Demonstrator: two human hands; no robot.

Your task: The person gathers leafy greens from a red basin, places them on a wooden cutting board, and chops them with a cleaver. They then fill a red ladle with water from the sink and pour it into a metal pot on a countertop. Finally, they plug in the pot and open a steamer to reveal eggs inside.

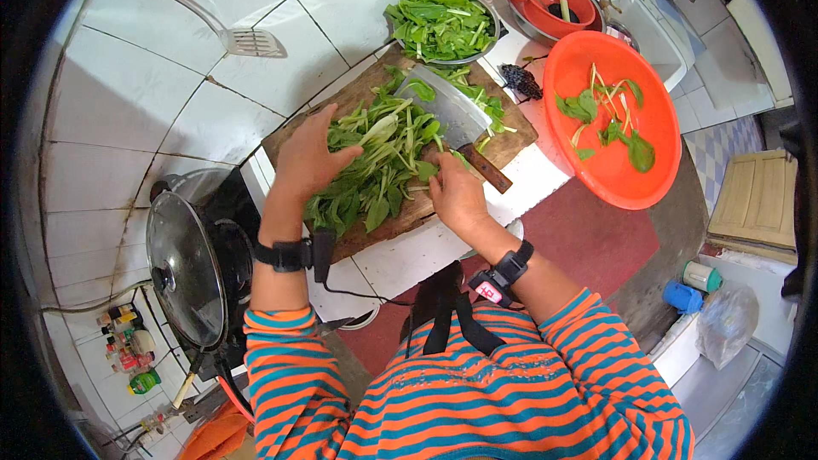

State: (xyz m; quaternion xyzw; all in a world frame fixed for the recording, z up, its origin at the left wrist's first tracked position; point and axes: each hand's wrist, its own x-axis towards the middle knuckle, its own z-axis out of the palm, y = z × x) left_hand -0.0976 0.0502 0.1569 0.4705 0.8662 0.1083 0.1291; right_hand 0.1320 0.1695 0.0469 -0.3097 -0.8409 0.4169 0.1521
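A heap of leafy greens (375, 149) with pale stems covers the left and middle of a wooden cutting board (520, 129). At the heap's left side is my left hand (308, 155), open, its thumb stretched out over the stems. My right hand (460, 198) is at the right edge of the heap, fingers bent around the ends of some greens; its fingertips are partly hidden. Just beyond it a cleaver (452, 109) lies on the board, its wooden handle pointing toward the near right. Cut greens (487, 106) lie beyond the blade.
A metal bowl of cut greens (439, 21) stands behind the board. To the right, an orange basin (562, 77) holds a few loose leaves. A lidded wok (183, 268) sits on the left. A slotted spatula (251, 41) hangs on the tiled wall.
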